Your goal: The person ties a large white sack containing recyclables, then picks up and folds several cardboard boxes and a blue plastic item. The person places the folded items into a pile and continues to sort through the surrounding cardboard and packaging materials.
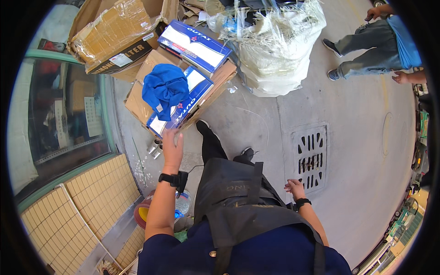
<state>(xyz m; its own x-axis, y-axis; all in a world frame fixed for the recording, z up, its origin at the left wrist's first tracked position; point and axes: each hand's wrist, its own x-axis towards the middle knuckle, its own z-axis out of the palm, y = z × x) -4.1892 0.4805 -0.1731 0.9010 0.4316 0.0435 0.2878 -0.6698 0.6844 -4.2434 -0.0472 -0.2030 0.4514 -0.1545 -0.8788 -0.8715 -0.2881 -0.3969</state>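
Observation:
My left hand (173, 146) is raised with its fingers apart, holding nothing. Its fingertips overlap the near corner of a blue-and-white printed carton (203, 86); whether they touch it, I cannot tell. A crumpled blue cloth (164, 84) lies on that carton and on the brown cardboard (144, 98) beside it. Behind it sits a second blue-and-white carton (196, 44). My right hand (295, 188) hangs at my right side, near a metal drain grate (311, 161), with loosely bent fingers and nothing visible in it.
A large taped cardboard box (113, 37) leans at the back left. Right of the cartons stands a bulging white woven sack (275, 62). Two metal cylinders (156, 148) rest on the floor near a tiled wall (86, 196). Another person (374, 44) stands at the upper right.

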